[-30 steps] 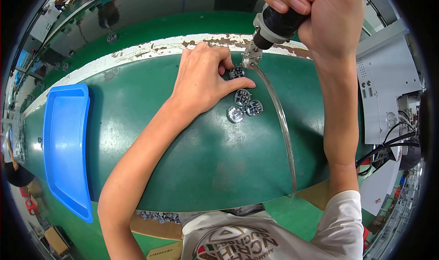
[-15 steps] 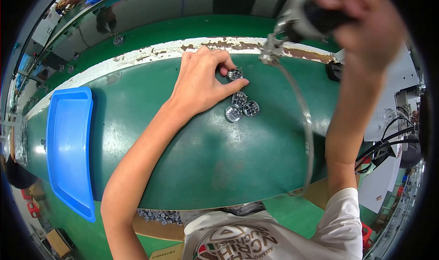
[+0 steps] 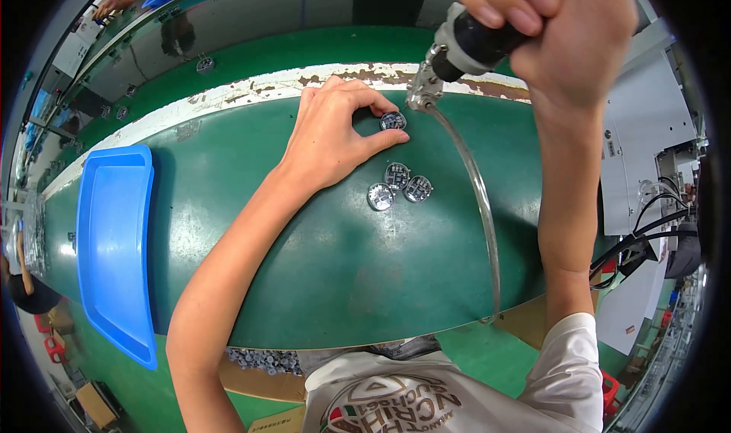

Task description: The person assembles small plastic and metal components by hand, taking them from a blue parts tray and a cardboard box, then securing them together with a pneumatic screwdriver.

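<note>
Between the thumb and fingers of my left hand (image 3: 329,132) is a small round metallic part (image 3: 393,121), held down at the far side of the green table. Three similar round parts (image 3: 397,175) lie grouped just nearer to me, apart from the hand. My right hand (image 3: 567,48) is wrapped round the black grip of a power screwdriver (image 3: 476,44), raised above the table. The tool's metal head (image 3: 425,89) points down and left, a short way to the right of the held part. A clear feed tube (image 3: 481,193) curves from that head toward the near table edge.
A blue tray (image 3: 114,250) sits at the table's left end. Beyond a worn white ledge (image 3: 228,94) runs a green belt with scattered round parts (image 3: 205,65). Grey equipment and cables (image 3: 643,239) stand at the right. Below the near edge is a box of small grey pieces (image 3: 266,361).
My right hand has brought the power screwdriver left and lower, closer to the held part, and the tube swung left with it. My left hand stays almost where it was.
</note>
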Action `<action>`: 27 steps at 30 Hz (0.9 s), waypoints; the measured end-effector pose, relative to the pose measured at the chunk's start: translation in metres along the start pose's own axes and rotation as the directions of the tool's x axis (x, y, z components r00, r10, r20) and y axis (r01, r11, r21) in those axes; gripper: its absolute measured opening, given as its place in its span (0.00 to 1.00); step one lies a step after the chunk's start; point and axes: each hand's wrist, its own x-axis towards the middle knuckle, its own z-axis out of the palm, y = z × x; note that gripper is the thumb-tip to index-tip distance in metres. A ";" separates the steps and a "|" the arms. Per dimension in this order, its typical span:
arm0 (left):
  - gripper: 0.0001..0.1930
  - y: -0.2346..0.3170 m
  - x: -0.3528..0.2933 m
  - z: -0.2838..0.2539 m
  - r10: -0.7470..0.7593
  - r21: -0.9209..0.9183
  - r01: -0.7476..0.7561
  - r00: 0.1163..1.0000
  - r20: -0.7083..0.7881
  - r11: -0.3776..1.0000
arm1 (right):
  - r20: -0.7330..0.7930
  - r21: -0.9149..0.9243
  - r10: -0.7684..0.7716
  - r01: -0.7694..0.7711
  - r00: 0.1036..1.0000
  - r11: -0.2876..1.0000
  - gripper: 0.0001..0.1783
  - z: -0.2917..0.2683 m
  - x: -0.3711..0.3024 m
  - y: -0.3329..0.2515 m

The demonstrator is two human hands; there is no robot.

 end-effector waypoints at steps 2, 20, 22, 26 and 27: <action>0.17 -0.001 0.000 0.000 -0.016 -0.014 0.017 1.000 0.014 1.000 | 0.026 0.032 0.023 -0.024 0.999 0.999 0.16 0.000 0.003 0.006; 0.18 0.001 0.002 -0.003 -0.084 0.001 0.084 0.995 0.060 0.996 | 0.105 0.115 0.049 -0.061 0.993 0.992 0.15 0.007 0.005 0.023; 0.18 0.002 0.002 -0.003 -0.090 -0.002 0.091 0.994 0.065 0.996 | 0.102 0.126 0.042 -0.054 0.994 0.991 0.14 0.007 0.007 0.025; 0.18 0.001 0.002 0.001 -0.055 0.004 0.055 0.998 0.018 0.998 | 0.111 0.152 0.061 -0.078 0.992 0.985 0.15 0.006 0.008 0.028; 0.18 -0.001 0.002 0.002 -0.018 0.016 0.018 1.000 -0.024 1.000 | 0.113 0.146 0.071 -0.088 0.991 0.985 0.16 0.006 0.008 0.028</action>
